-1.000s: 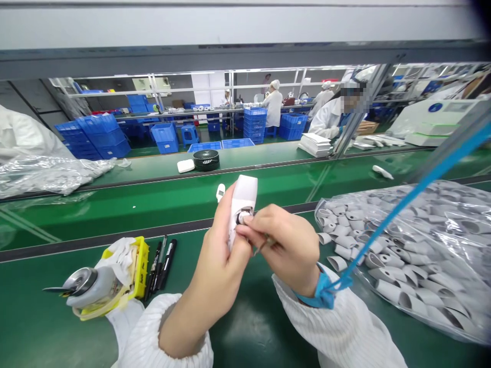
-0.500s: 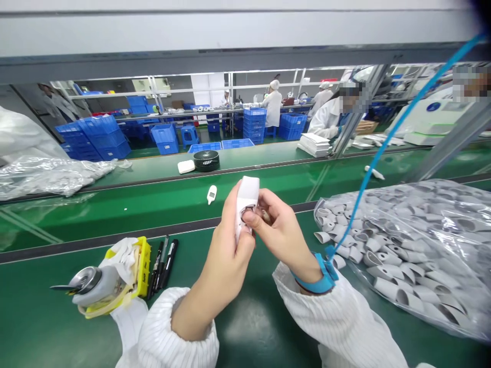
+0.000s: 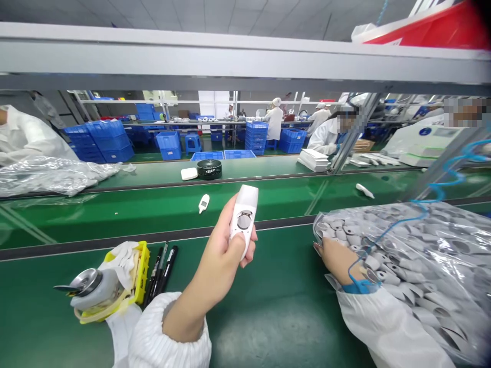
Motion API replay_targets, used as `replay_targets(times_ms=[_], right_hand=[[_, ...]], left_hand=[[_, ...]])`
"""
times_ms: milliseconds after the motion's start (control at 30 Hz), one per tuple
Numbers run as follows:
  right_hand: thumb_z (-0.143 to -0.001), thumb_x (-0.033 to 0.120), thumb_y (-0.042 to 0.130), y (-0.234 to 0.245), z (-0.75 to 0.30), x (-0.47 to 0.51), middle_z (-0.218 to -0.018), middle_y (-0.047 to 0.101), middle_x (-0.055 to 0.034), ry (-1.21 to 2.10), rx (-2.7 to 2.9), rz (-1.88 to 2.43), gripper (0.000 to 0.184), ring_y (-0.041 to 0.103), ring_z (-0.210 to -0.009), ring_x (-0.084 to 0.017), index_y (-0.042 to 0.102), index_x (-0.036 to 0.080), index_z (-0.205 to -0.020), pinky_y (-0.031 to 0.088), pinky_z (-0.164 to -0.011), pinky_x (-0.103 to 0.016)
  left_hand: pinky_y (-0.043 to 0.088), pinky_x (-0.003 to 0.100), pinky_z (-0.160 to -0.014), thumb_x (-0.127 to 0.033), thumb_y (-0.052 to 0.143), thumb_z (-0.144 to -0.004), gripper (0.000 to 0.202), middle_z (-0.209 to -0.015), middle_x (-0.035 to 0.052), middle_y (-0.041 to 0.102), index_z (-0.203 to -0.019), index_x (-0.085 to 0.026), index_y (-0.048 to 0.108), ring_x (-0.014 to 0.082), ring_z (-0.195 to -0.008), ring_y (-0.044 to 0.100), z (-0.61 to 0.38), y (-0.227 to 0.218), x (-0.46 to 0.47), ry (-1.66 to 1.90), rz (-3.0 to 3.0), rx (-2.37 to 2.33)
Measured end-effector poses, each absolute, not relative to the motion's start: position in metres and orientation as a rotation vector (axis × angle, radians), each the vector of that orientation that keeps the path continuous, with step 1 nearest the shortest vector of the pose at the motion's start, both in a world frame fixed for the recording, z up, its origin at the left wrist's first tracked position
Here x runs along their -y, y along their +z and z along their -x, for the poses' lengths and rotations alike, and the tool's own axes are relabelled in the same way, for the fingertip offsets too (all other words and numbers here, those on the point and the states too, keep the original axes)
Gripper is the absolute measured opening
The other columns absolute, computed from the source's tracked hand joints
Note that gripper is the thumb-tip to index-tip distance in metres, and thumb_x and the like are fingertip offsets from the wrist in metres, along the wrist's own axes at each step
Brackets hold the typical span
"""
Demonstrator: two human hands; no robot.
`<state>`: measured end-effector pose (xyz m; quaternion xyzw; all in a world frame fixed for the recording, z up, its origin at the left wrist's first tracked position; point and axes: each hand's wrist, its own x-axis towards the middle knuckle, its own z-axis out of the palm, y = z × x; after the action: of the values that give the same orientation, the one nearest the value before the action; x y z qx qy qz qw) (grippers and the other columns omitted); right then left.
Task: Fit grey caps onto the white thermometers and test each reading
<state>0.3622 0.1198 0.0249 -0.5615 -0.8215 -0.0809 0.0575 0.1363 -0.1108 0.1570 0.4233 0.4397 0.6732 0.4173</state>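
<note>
My left hand (image 3: 226, 243) is closed around a white handheld thermometer (image 3: 244, 217), held upright above the bench. Its round battery recess faces me, showing a metallic disc, and a smooth cap covers the top end. My thumb presses just below the recess. Off to the right, my right hand (image 3: 339, 259) reaches into the mouth of a clear plastic bag (image 3: 456, 245). Several light grey plastic caps (image 3: 389, 278) fill that bag. The fingertips are hidden among caps and film, so I cannot tell whether they grip one. A blue wrist strap (image 3: 360, 287) circles this wrist.
On the green conveyor lie a small thermometer with a screen (image 3: 204, 203) and another white piece (image 3: 364, 191). A yellow basket (image 3: 142, 273) with a dispenser bottle (image 3: 95, 291) stands left, beside black pens (image 3: 166, 271). A coiled blue cord (image 3: 437, 189) trails right. Co-workers sit beyond.
My right hand has left the thermometer and moved right into the bag of caps. My left hand keeps the thermometer, its round recess now uncovered. The camera view has tilted up.
</note>
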Motion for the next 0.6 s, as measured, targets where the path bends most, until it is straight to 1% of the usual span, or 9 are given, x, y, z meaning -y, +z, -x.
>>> replay_targets(times_ms=[67,167,233,267,367,433,533,600], right_hand=[[-0.102,0.025,0.046,0.016,-0.361,-0.119,-0.076,0.07,-0.0152,-0.202,2.498,1.72,0.025,0.069,-0.067,-0.027,0.065,0.015,-0.088,0.041,-0.059,-0.032],[-0.105,0.029,0.042,0.008,-0.358,-0.119,-0.087,0.072,-0.0164,-0.12,2.501,1.701,0.026,0.07,-0.072,-0.027,0.062,0.016,-0.095,0.04,-0.059,-0.031],[-0.105,0.03,0.042,0.006,-0.359,-0.119,-0.093,0.072,-0.0171,-0.072,2.505,1.662,0.025,0.07,-0.075,-0.027,0.06,0.016,-0.097,0.04,-0.06,-0.031],[-0.105,0.031,0.042,0.005,-0.36,-0.12,-0.096,0.072,-0.0172,-0.05,2.506,1.637,0.024,0.07,-0.077,-0.028,0.06,0.016,-0.098,0.04,-0.06,-0.032],[-0.104,0.031,0.045,0.005,-0.363,-0.122,-0.101,0.071,-0.0163,0.007,2.501,1.579,0.019,0.07,-0.083,-0.029,0.057,0.017,-0.098,0.042,-0.062,-0.033],[-0.102,0.032,0.048,0.005,-0.365,-0.123,-0.101,0.071,-0.0155,0.038,2.491,1.56,0.017,0.07,-0.084,-0.029,0.055,0.018,-0.097,0.042,-0.062,-0.033],[-0.099,0.033,0.054,0.004,-0.366,-0.122,-0.1,0.07,-0.0143,0.086,2.476,1.524,0.014,0.069,-0.083,-0.029,0.054,0.019,-0.097,0.041,-0.061,-0.032],[-0.097,0.03,0.056,0.004,-0.365,-0.121,-0.099,0.069,-0.0131,0.122,2.461,1.487,0.011,0.069,-0.081,-0.028,0.054,0.019,-0.097,0.04,-0.059,-0.031]], left_hand=[[0.043,0.023,-0.057,-0.013,0.04,-0.098,0.07,-0.091,0.0001,0.055,-0.163,-0.032,0.021,0.0109,-0.065,0.048,-0.137,0.154,0.109,1.673,-1.087,-1.164],[0.049,0.03,-0.076,-0.023,0.044,-0.102,0.061,-0.106,0.005,0.056,-0.16,-0.036,0.032,0.016,-0.084,0.054,-0.136,0.15,0.105,1.629,-1.242,-1.464],[0.048,0.033,-0.087,-0.025,0.048,-0.102,0.056,-0.117,0.0076,0.054,-0.157,-0.035,0.04,0.0194,-0.097,0.055,-0.136,0.146,0.102,1.6,-1.396,-1.722],[0.047,0.034,-0.089,-0.024,0.05,-0.101,0.056,-0.119,0.0082,0.052,-0.156,-0.034,0.042,0.0205,-0.101,0.055,-0.137,0.144,0.1,1.596,-1.459,-1.83],[0.046,0.034,-0.086,-0.019,0.058,-0.096,0.061,-0.116,0.008,0.052,-0.154,-0.029,0.044,0.022,-0.102,0.055,-0.139,0.138,0.094,1.656,-1.547,-2.043],[0.045,0.036,-0.09,-0.017,0.061,-0.093,0.059,-0.115,0.0084,0.052,-0.15,-0.025,0.049,0.0239,-0.106,0.055,-0.141,0.135,0.09,1.705,-1.565,-2.104],[0.041,0.039,-0.099,-0.017,0.063,-0.09,0.049,-0.121,0.0095,0.051,-0.138,-0.023,0.059,0.027,-0.118,0.05,-0.14,0.132,0.083,1.719,-1.432,-1.997],[0.041,0.039,-0.099,-0.019,0.066,-0.088,0.043,-0.124,0.0098,0.051,-0.131,-0.022,0.063,0.0277,-0.119,0.049,-0.138,0.13,0.078,1.659,-1.3,-1.873]])
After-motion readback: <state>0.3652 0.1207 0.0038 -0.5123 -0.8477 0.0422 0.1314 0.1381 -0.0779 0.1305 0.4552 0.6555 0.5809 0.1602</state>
